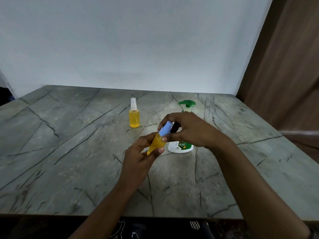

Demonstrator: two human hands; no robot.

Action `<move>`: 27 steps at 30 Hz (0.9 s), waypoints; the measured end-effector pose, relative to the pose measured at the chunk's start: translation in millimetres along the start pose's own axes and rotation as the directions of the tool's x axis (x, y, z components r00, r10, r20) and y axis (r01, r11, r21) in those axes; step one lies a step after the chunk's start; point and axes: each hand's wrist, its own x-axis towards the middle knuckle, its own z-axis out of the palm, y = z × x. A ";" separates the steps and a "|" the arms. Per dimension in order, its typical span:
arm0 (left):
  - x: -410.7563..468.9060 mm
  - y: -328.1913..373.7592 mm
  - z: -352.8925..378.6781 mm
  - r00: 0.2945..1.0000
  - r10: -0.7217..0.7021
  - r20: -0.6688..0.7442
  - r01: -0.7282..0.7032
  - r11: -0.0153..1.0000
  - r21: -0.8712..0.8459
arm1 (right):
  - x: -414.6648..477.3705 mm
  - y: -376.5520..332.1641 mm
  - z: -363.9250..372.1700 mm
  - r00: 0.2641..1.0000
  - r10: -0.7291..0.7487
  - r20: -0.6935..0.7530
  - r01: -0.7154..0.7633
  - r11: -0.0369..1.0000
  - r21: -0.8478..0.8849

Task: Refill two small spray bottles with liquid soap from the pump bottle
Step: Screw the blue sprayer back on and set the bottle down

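My left hand [140, 156] grips a small spray bottle [156, 142] full of orange liquid, tilted to the right above the table. Its blue spray cap [165, 129] is pinched between the fingers and thumb of my right hand [188, 130]. Behind my right hand stands the white pump bottle [181, 146] with a green pump head [187, 103]; its middle is hidden by the hand. A second small spray bottle [134, 116] with a clear cap and orange liquid stands upright at the back, left of the pump bottle.
The grey marble-patterned table [69, 152] runs to a white wall at the back. A brown wooden panel [284, 66] rises along the right side. The table's near edge crosses the bottom of the view.
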 end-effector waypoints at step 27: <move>4.4 -4.4 1.1 0.996 -0.085 0.035 0.089 0.990 -0.107 | 7.7 -6.1 36.9 0.912 0.152 -0.382 -0.228 0.960 -0.163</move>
